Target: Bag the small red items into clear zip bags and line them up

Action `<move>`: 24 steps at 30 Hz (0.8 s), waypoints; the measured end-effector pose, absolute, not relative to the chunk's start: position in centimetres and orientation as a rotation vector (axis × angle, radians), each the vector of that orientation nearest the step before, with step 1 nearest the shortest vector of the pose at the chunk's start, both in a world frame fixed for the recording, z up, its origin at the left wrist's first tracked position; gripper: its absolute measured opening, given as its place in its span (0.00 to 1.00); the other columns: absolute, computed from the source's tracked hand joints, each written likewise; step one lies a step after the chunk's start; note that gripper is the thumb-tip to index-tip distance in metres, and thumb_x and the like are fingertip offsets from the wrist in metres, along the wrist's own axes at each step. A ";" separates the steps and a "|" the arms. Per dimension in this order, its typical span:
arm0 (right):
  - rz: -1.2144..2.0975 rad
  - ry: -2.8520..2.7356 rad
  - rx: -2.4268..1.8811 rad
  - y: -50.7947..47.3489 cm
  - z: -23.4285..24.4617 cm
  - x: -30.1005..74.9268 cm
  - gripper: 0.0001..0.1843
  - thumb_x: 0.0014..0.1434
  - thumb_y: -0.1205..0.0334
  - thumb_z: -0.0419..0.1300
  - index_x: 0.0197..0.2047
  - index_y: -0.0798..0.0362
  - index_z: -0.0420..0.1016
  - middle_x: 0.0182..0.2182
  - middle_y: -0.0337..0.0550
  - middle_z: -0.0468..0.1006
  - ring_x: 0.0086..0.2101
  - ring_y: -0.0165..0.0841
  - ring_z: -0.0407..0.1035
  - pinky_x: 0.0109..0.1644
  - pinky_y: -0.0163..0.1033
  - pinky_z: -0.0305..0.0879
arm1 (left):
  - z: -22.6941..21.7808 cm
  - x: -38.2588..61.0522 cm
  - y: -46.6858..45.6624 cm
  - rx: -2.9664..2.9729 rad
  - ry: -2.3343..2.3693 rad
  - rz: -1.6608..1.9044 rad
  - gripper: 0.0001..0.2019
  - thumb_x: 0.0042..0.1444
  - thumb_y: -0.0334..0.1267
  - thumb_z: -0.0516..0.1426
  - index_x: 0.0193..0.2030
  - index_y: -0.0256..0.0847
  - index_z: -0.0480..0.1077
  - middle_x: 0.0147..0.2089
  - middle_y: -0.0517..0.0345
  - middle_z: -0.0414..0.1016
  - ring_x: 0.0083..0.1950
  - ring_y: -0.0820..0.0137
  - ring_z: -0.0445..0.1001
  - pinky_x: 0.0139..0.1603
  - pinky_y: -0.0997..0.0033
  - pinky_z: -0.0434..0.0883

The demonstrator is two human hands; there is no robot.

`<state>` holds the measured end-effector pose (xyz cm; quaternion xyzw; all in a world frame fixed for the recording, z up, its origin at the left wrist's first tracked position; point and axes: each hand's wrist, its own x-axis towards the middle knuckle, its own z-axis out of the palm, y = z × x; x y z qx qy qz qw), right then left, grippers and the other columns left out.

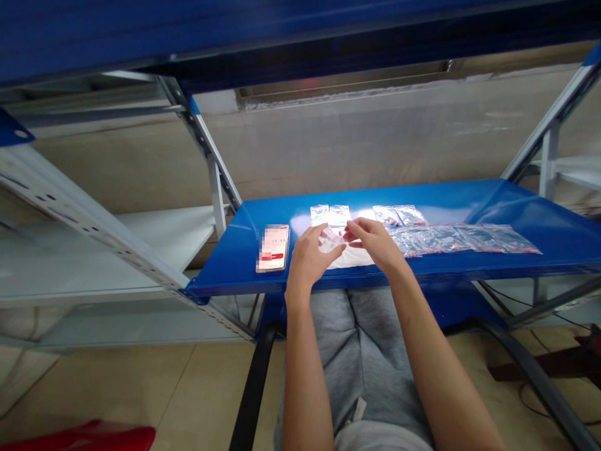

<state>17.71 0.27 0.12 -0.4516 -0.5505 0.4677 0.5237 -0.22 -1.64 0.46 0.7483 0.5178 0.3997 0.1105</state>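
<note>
The bag [332, 237] lies between left hand [308, 254] and right hand [374, 241], near the front edge of the shelf [474, 200]. Left thumb and fingers stand spread at the bag; grip cannot be confirmed. Right fingertips are close together; pinch cannot be confirmed. Expect light, limp, slippery film; hold opposite side edges.

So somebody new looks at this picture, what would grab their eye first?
Probably the bright blue shelf, with the left hand and right hand close together over something white near its front edge. Next, the row of clear bags with bits of red, right of the hands, and the phone with its lit screen, left of them.
</note>
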 end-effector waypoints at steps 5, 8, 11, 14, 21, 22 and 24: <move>1.344 -1.003 -0.912 0.5 0.1 18.2 0.28 0.56 0.31 0.65 0.33 0.49 0.72 0.33 0.46 0.80 0.38 0.39 0.76 0.44 0.47 0.77 | 0.1 -0.8 -1.5 2.178 1.563 1.178 0.26 0.58 0.46 0.68 0.62 0.39 0.73 0.51 0.49 0.81 0.47 0.63 0.79 0.51 0.63 0.76; 1.383 -0.937 -0.895 0.8 -0.1 18.7 0.28 0.58 0.30 0.63 0.32 0.48 0.69 0.35 0.48 0.82 0.41 0.43 0.77 0.45 0.53 0.79 | -0.1 -1.0 -1.5 2.153 1.556 1.205 0.27 0.59 0.47 0.68 0.62 0.39 0.73 0.52 0.49 0.80 0.47 0.64 0.79 0.51 0.63 0.76; 1.417 -0.855 -0.852 1.1 -0.7 19.2 0.25 0.58 0.35 0.66 0.30 0.48 0.68 0.36 0.48 0.82 0.42 0.44 0.77 0.47 0.57 0.78 | 0.2 -1.1 -1.6 2.134 1.543 1.247 0.27 0.59 0.48 0.68 0.62 0.40 0.73 0.54 0.49 0.79 0.47 0.64 0.79 0.52 0.62 0.76; 1.439 -0.776 -0.809 1.4 -1.2 19.2 0.22 0.57 0.40 0.68 0.31 0.48 0.70 0.37 0.49 0.82 0.44 0.45 0.77 0.51 0.60 0.78 | 0.5 -1.3 -1.7 2.141 1.555 1.271 0.27 0.58 0.46 0.68 0.62 0.40 0.72 0.55 0.48 0.79 0.48 0.63 0.79 0.53 0.61 0.76; 1.409 -0.837 -0.824 1.4 -1.4 18.4 0.18 0.56 0.44 0.69 0.33 0.48 0.73 0.38 0.49 0.83 0.46 0.45 0.78 0.53 0.54 0.78 | 0.6 -2.2 -1.8 2.128 1.596 1.309 0.26 0.58 0.46 0.68 0.61 0.42 0.73 0.55 0.49 0.80 0.48 0.63 0.79 0.55 0.61 0.76; 1.402 -0.855 -0.831 1.3 -1.3 18.3 0.17 0.56 0.44 0.69 0.34 0.48 0.73 0.38 0.49 0.83 0.45 0.44 0.79 0.52 0.53 0.78 | 0.6 -2.4 -1.8 2.125 1.603 1.310 0.26 0.58 0.46 0.69 0.61 0.42 0.73 0.55 0.49 0.80 0.48 0.63 0.79 0.55 0.60 0.76; 1.339 -0.932 -0.889 1.2 -1.2 18.1 0.17 0.58 0.44 0.66 0.35 0.49 0.73 0.37 0.48 0.83 0.43 0.42 0.79 0.50 0.50 0.77 | 0.6 -2.6 -1.9 2.122 1.615 1.313 0.26 0.58 0.47 0.69 0.61 0.42 0.73 0.55 0.49 0.80 0.49 0.62 0.79 0.56 0.60 0.76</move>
